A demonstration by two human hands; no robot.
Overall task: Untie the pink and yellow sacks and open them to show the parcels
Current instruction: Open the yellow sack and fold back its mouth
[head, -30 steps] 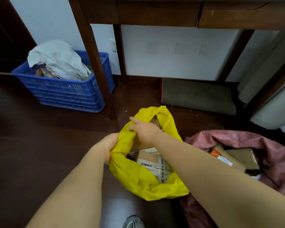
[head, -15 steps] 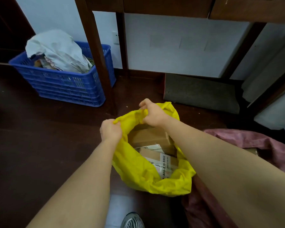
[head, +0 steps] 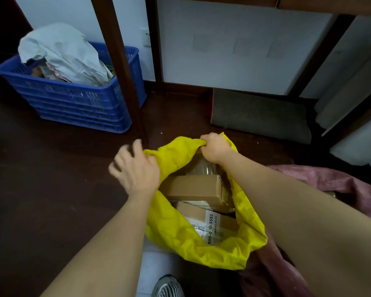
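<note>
the right hand (head: 214, 149) grips the far rim of the crinkled yellow fabric sack (head: 180, 236) on the dark floor, brown cardboard parcels (head: 196, 189) showing inside; the left hand (head: 137, 170), blurred, fingers spread, touches its near-left rim.

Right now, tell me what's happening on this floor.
A person is pulling open a yellow sack on the dark floor. The right hand grips the far rim; the left hand, blurred with fingers spread, is at the near-left rim. Cardboard parcels show inside. A pink sack lies at right, mostly behind the arm.
</note>
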